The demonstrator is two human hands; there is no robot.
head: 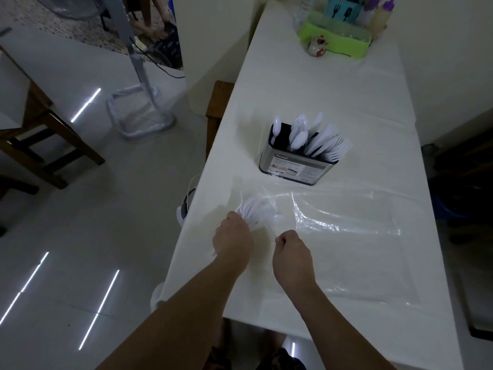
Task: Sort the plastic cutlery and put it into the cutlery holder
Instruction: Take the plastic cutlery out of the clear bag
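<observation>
A steel cutlery holder (296, 168) stands mid-table, holding white plastic spoons (298, 134) in its middle part and several forks (334, 150) on its right side. One more white piece (276, 129) sticks up at its left end. Nearer to me, my left hand (232, 240) grips a bunch of white plastic spoons (256, 209), bowls pointing away. My right hand (292, 253) is beside it with fingers curled; whether it pinches anything I cannot tell.
A crumpled clear plastic bag (333, 214) lies right of my hands on the white table (360, 263). At the far end stand a green tray (334, 33), a small cup (317, 45) and bottles. A wooden chair (218, 108) is at the table's left edge.
</observation>
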